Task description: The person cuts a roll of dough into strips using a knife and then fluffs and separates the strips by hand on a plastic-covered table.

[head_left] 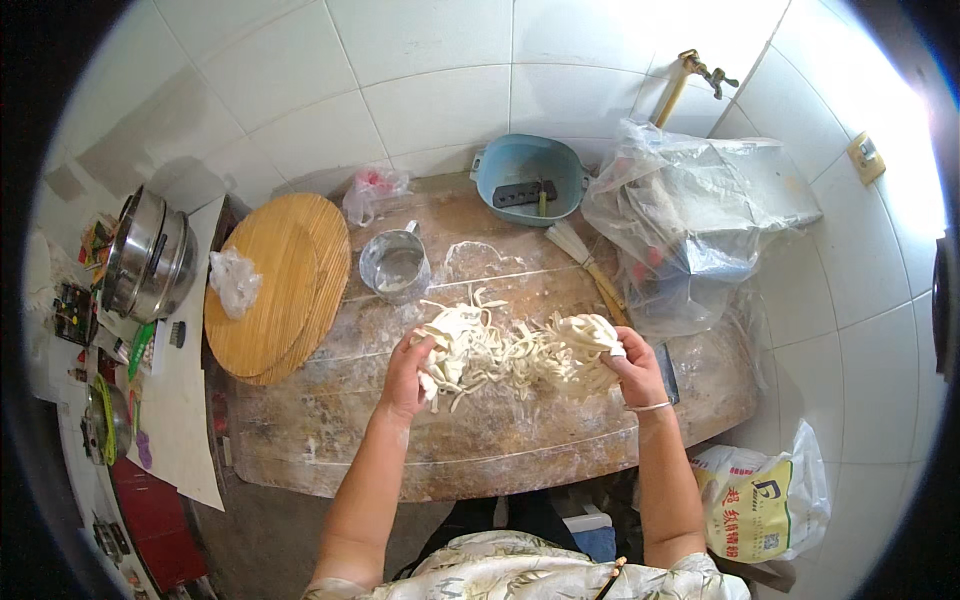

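A loose heap of cut dough noodles [515, 347] lies across the floury wooden table [500, 440] in front of me. My left hand [408, 375] is closed around the bunch at the heap's left end. At the right end my right hand [638, 370] grips another bunch, thumb on top and a thin bracelet on the wrist. Both bunches look lifted a little, with strands trailing between them. Just beyond the noodles stands a metal mug [395, 265] with a handle. A flat dark blade [665, 372] lies partly hidden by my right hand.
Round wooden boards [280, 290] stack at the left, a crumpled plastic bag [235, 282] on them. Behind are a blue-green basin [528, 205] and a brush [575, 245]. Plastic sheeting [640, 200] covers a bulky object at the right. A flour sack [760, 500] stands below right.
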### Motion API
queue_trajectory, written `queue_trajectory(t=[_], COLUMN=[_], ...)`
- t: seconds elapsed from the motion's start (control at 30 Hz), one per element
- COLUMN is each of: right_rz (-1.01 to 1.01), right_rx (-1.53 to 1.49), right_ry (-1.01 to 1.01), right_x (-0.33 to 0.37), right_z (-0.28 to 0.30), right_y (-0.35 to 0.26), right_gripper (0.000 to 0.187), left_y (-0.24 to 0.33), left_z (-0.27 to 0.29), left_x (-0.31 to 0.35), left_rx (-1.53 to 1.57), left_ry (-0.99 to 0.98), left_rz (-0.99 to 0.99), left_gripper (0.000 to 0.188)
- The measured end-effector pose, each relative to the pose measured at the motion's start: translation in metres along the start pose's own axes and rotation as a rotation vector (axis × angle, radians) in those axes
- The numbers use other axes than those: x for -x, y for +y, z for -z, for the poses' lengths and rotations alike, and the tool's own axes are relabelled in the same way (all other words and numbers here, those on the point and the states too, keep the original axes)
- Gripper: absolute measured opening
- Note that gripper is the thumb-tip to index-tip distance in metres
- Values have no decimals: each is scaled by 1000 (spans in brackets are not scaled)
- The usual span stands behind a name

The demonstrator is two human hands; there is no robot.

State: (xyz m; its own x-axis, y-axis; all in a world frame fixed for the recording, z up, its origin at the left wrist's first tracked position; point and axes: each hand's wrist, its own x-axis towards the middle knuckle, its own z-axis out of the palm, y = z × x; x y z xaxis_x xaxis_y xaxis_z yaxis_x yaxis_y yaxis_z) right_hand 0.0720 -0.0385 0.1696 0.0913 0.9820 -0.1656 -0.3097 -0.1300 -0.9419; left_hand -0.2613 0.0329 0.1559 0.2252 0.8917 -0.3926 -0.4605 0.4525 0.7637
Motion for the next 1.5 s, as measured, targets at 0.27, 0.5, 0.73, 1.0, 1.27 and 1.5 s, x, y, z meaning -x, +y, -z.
queue_trajectory(t=[0.27, 0.5, 0.73, 1.0, 1.27, 1.5], right_rz=[-316, 41, -428, -305, -542, -410], right_rx=[103, -328, 884, 919, 357, -75], right_ry=[48, -27, -86, 268, 14, -141], right_x=[-4, 23, 5, 1, -45, -5], right_z=[3, -41, 34, 31, -6, 2], right_y=[84, 9, 124, 160, 158, 44], right_gripper=[29, 37, 45, 73, 38, 31], left_y=[-49, -29, -99, -77, -83, -60], left_z=[-10, -18, 53, 9, 36, 28], left_x=[-22, 5, -31, -45, -55, -35], left_rx=[-195, -56, -533, -144, 282, 157], left_ry=[-45, -209, 56, -85, 96, -13], left_rz=[264, 238, 367, 142, 462, 391], left_gripper=[24, 23, 59, 51, 35, 31])
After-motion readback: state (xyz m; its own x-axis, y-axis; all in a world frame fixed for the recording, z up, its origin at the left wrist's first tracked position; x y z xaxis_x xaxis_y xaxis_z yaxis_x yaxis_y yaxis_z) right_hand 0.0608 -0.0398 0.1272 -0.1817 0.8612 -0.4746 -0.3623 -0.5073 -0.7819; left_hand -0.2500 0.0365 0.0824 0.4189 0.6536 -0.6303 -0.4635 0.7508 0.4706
